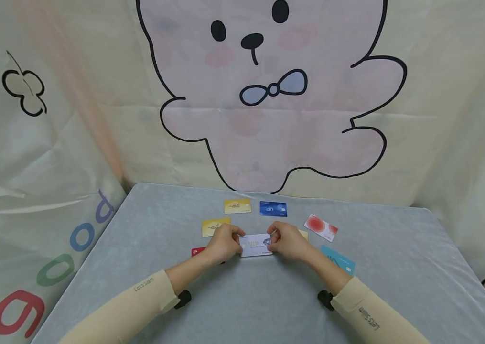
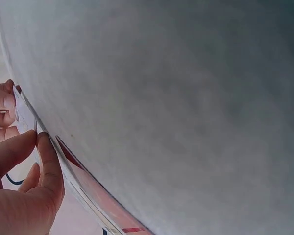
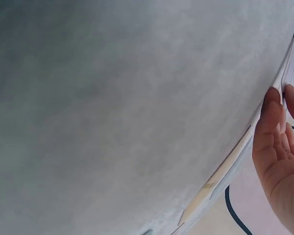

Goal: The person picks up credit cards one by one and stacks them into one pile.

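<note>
Both hands hold a white card [image 1: 254, 245] marked "VIP" by its two short ends, near the middle of the table. My left hand [image 1: 226, 242] pinches its left end between thumb and fingers; my right hand [image 1: 287, 241] pinches the right end. In the left wrist view the left hand [image 2: 27, 188] grips the card [image 2: 25, 115] edge. The right wrist view shows the right hand [image 3: 279, 152] with thumb and fingers meeting at the other end. A red card [image 1: 198, 251] lies partly hidden behind the left hand, and a pale yellow card [image 1: 304, 234] behind the right.
On the grey cloth-covered table [image 1: 251, 306] lie more cards around the hands: two yellow cards [image 1: 237, 206], a dark blue card [image 1: 273, 209], a white card with red circles [image 1: 321, 227] and a light blue card [image 1: 338, 259]. A printed curtain [image 1: 440, 105] hangs behind.
</note>
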`<state>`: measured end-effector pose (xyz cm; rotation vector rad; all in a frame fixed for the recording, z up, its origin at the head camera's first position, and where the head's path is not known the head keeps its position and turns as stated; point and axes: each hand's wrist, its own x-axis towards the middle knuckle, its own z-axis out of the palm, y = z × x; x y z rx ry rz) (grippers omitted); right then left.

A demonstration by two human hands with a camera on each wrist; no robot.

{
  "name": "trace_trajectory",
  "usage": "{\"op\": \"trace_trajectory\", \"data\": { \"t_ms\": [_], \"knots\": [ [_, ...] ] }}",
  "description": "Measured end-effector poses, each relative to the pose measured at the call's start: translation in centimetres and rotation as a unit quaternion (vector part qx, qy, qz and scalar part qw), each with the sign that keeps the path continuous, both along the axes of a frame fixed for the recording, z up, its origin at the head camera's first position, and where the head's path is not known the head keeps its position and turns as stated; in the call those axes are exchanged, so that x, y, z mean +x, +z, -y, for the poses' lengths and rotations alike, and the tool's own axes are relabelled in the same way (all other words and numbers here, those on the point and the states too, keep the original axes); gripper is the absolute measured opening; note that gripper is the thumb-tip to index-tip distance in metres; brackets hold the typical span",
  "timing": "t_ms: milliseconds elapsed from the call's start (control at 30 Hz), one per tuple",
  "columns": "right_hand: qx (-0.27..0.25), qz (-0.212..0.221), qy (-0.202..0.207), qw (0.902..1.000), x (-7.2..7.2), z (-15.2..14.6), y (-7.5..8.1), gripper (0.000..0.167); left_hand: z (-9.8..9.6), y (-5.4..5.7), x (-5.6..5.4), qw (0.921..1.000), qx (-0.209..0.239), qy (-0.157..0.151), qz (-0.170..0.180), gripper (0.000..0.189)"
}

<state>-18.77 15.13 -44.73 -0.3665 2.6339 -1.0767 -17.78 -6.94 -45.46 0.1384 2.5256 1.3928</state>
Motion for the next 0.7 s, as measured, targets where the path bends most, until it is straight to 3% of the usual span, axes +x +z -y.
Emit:
{"op": "trace_trajectory", "data": {
  "t_ms": [367, 700],
  "knots": [
    [-0.054, 0.01, -0.012, 0.9984, 0.7, -0.9, 0.1, 0.031, 0.2, 0.6, 0.2, 0.9996, 0.025, 0.008, 0.006, 0.035],
    [-0.091, 0.035, -0.024, 0.9949, 1.4, -1.8, 0.6, 0.034, 0.2, 0.9, 0.6, 0.9953, 0.083, 0.018, 0.045, 0.037]
  ]
}}
